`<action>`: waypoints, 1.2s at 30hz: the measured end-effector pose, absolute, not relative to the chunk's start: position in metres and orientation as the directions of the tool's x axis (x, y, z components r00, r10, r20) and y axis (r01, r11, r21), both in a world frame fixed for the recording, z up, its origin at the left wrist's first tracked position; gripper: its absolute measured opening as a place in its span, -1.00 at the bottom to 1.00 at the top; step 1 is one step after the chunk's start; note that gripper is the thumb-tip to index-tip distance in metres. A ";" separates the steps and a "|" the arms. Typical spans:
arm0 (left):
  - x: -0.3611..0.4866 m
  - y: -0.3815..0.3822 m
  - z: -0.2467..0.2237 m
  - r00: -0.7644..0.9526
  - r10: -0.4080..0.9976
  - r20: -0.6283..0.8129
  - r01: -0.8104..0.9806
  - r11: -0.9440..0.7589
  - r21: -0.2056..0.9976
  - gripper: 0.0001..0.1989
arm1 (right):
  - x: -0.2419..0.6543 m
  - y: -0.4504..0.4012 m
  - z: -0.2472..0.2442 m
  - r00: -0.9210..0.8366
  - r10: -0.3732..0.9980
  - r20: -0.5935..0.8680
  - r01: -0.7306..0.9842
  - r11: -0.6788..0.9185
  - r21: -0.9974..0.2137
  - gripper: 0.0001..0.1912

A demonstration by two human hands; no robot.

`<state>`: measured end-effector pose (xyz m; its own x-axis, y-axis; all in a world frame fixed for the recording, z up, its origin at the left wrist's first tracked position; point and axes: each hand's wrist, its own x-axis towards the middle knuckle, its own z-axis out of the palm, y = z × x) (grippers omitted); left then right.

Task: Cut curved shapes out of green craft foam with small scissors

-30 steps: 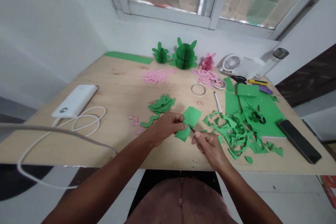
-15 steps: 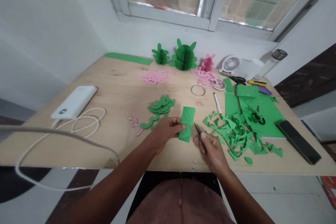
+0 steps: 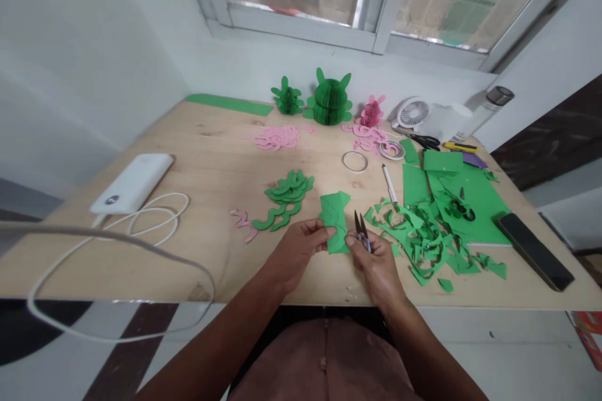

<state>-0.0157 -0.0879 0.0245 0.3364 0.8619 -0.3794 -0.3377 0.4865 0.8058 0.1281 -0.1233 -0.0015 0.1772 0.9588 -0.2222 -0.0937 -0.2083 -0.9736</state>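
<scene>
Between the thumb and fingers of my left hand [image 3: 308, 244] is a green paper piece [image 3: 335, 222] with drawn curved lines; its layers look slightly fanned at the top. My right hand [image 3: 379, 263] is closed around small scissors [image 3: 361, 232], their dark blades pointing away from me and a little apart. The right thumb and a fingertip meet the paper's lower right edge. Beyond my left hand lies a pile of green wavy cutouts [image 3: 290, 188], with pink curved scraps [image 3: 241, 219] beside it. Green paper scraps [image 3: 427, 241] spread out to the right of my right hand.
Paper honeycomb figures, including a large green one [image 3: 330, 103], stand along the wall near a white fan [image 3: 414, 114]. A tape ring [image 3: 354, 161], white pen [image 3: 390, 183], and black phone [image 3: 533, 250] lie rightward. A power bank [image 3: 134, 183] with a cable sits left.
The scissors have turned more upright in my right hand, which has moved to the paper's edge. The green paper has shifted, and its layers now spread apart at the top.
</scene>
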 end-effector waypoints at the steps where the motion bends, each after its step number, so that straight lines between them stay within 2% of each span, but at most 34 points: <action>1: -0.017 -0.088 0.025 0.350 0.858 -0.377 -0.332 0.489 0.806 -0.76 | 0.130 -0.123 -0.001 0.167 0.963 -0.214 -0.073 -0.204 -0.976 -0.70; 8: -0.027 -0.085 0.026 0.258 0.904 -0.341 -0.332 0.415 0.847 -0.84 | 0.140 -0.118 0.008 0.068 0.983 -0.168 0.038 -0.171 -0.985 -0.74; 10: -0.030 -0.084 0.026 0.299 0.889 -0.347 -0.343 0.439 0.830 -0.82 | 0.142 -0.117 0.009 0.044 0.978 -0.203 0.005 -0.203 -0.979 -0.72; 15: -0.035 -0.083 0.025 0.430 0.805 -0.409 -0.383 0.573 0.725 -0.75 | 0.144 -0.115 0.008 -0.075 0.957 -0.281 -0.200 -0.291 -0.936 -0.70; 19: -0.038 -0.084 0.024 0.497 0.747 -0.441 -0.382 0.645 0.662 -0.73 | 0.145 -0.112 0.008 -0.123 0.953 -0.277 -0.207 -0.297 -0.932 -0.70; 25: -0.036 -0.091 0.021 0.542 0.717 -0.438 -0.391 0.676 0.625 -0.75 | 0.142 -0.108 0.006 -0.031 0.974 -0.226 0.002 -0.227 -0.974 -0.68; 29: -0.030 -0.096 0.021 0.506 0.743 -0.438 -0.455 0.662 0.596 -0.75 | 0.134 -0.106 0.002 0.004 0.989 -0.145 0.004 -0.145 -0.989 -0.71; 36: -0.024 -0.102 0.023 0.376 0.801 -0.467 -0.536 0.599 0.595 -0.75 | 0.124 -0.104 0.001 0.122 0.989 -0.087 0.000 -0.088 -0.996 -0.77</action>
<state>-0.0238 -0.1021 0.0229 0.3758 0.8006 -0.4667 -0.5360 0.5986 0.5953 0.1241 -0.1040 0.0014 0.1218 0.9887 -0.0875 -0.0001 -0.0881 -0.9961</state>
